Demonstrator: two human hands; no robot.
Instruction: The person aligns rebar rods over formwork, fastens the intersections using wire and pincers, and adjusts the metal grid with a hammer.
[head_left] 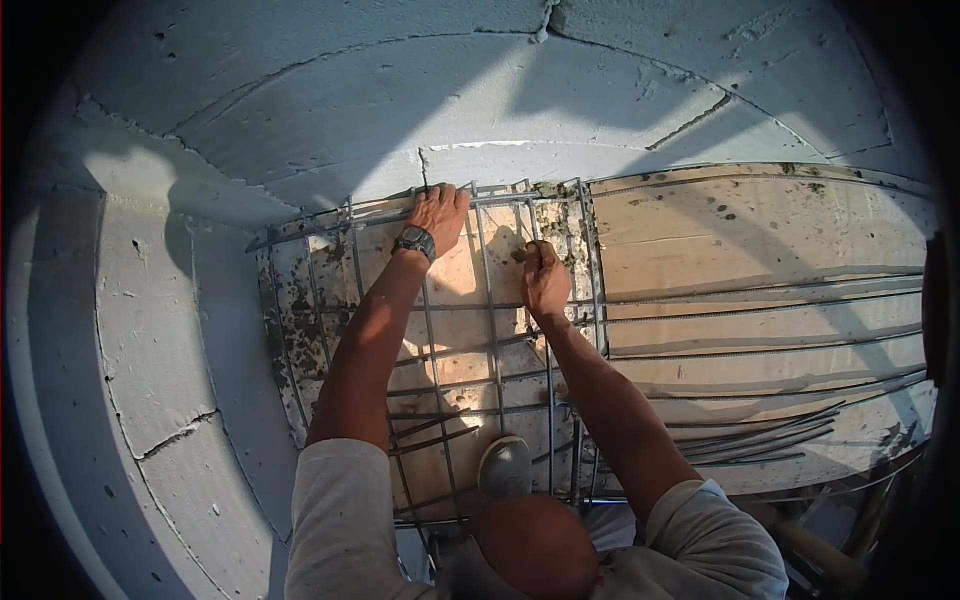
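Observation:
A grid of crossed rebar (490, 330) lies over the boards in front of me. At its far edge, my left hand (438, 222), with a dark watch (415, 240) on the wrist, has its fingers curled over a rebar. My right hand (546, 288) is a little nearer and to the right, beside a lengthwise bar. Its fingers are pinched together; whatever they hold is too small to make out, though a thin line shows near the fingertips.
Pale block walls (380, 110) rise behind and to the left (150, 330). Wooden boards (700, 240) extend right, crossed by long rebars (760, 315). Several loose short bars (750, 440) lie at the lower right. A shoe (505, 467) stands on the grid below my hands.

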